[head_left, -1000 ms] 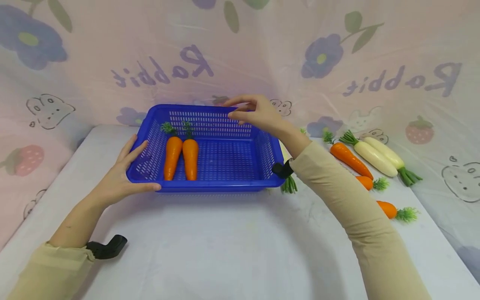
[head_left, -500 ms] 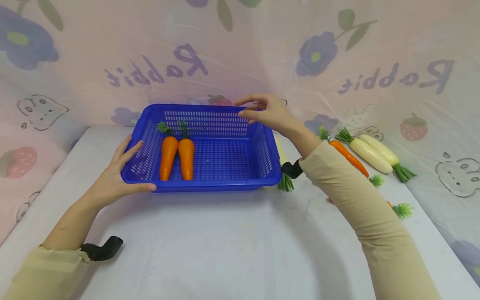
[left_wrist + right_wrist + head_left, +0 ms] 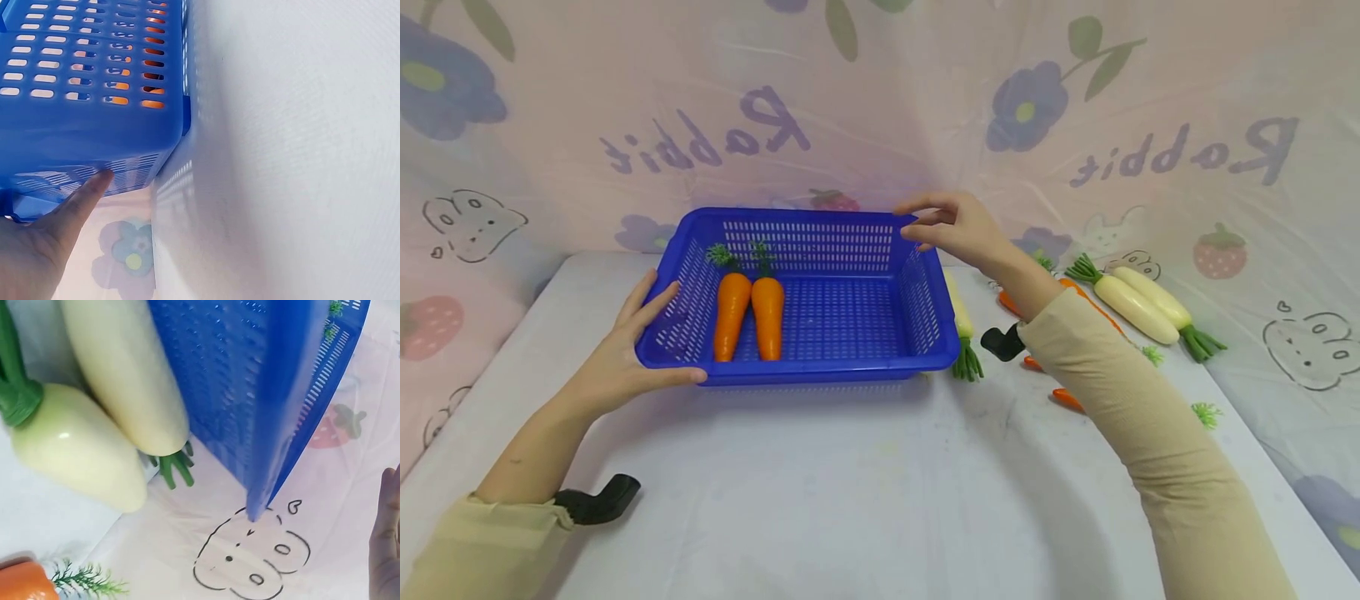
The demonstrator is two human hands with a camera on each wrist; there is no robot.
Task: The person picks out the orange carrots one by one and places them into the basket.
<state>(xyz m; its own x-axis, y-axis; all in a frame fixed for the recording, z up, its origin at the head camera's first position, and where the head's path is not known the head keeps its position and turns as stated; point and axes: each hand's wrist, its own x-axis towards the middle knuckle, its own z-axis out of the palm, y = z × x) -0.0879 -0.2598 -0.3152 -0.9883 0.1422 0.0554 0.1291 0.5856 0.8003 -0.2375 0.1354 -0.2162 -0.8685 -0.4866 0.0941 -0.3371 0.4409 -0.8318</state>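
A blue plastic basket (image 3: 850, 317) stands on the white table, with two carrots (image 3: 732, 317) (image 3: 768, 318) side by side in its left part. My left hand (image 3: 613, 358) rests against the basket's left end. Its thumb lies along the front rim, and its straight fingers touch the left side, as the left wrist view also shows. Above the basket's back right corner hovers my right hand (image 3: 962, 229), fingers loosely bent, holding nothing. White radishes (image 3: 125, 375) (image 3: 75, 450) lie just outside the basket's right wall; in the head view one radish (image 3: 958, 325) shows there, partly hidden.
Two white radishes (image 3: 1135, 308) (image 3: 1150, 293) lie at the table's right. Several carrots (image 3: 1067, 400) lie near them, partly covered by my right sleeve (image 3: 1142, 433). A printed cloth (image 3: 880, 108) hangs behind the table.
My right hand has moved to the right along the basket's back rim to its corner. The left hand stays at the basket's left end. The whole view has shifted slightly.
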